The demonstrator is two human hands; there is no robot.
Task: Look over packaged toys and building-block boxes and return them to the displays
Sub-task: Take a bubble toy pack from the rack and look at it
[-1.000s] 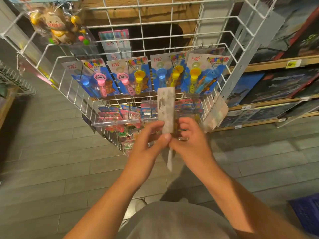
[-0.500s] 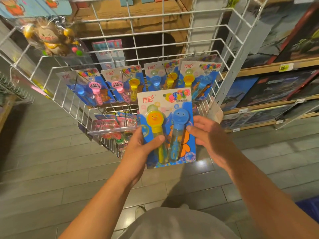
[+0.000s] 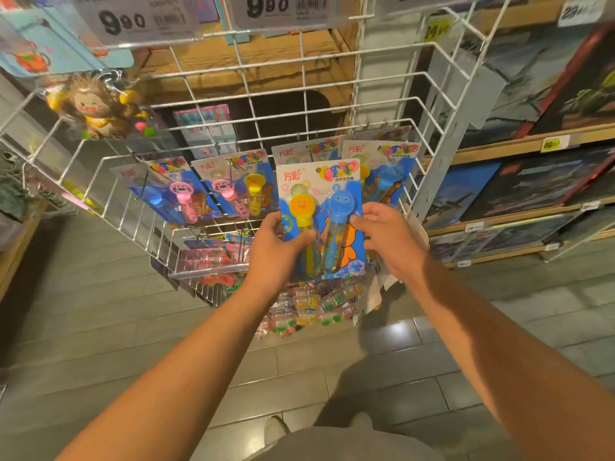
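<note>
At the centre of the frame both hands hold one carded bubble-wand pack [image 3: 321,216] upright, printed face toward the camera. The left hand [image 3: 278,247] grips its left edge with the thumb laid across the yellow wand; the right hand [image 3: 386,236] pinches the right edge beside the blue wand. The pack's long axis runs top to bottom, with its header end uppermost and pointing toward the wire rack [image 3: 299,108]. Just behind and above it hang matching packs [image 3: 382,168] on pegs, the nearest at upper right of the held card. Returning it appears to depend on lifting the header up and away to that peg row; both hands sit about equally near, the right slightly closer to the hanging packs. Any hang hole is too small to make out.
</note>
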